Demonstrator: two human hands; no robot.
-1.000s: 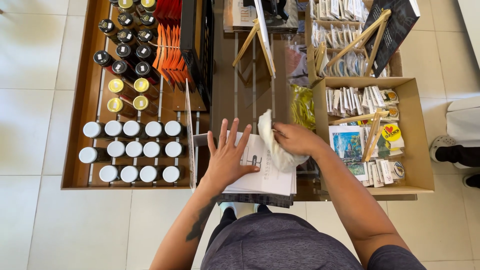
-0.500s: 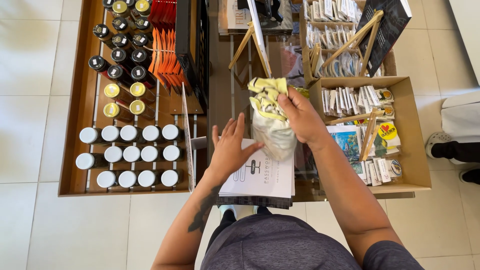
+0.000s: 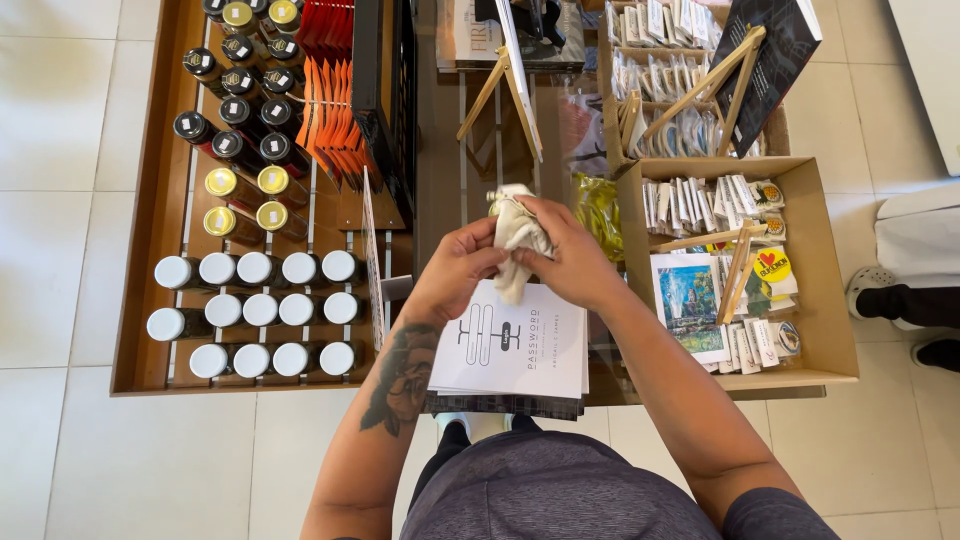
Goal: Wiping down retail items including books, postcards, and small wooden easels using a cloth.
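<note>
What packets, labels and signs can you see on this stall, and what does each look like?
Crumpled clear packet with yellow pieces: held in both hands, centre.
White printed booklet stack: under the hands, rectangular.
White-lidded jars: left tray, three rows.
Dark bottles with small white labels: upper left.
Round yellow sticker with red heart: right cardboard box.
Black sign on wooden easel: upper right.

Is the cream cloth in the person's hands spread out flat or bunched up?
Bunched up. The cream cloth is crumpled between the left hand and right hand, one end hanging over the white booklet.
</note>
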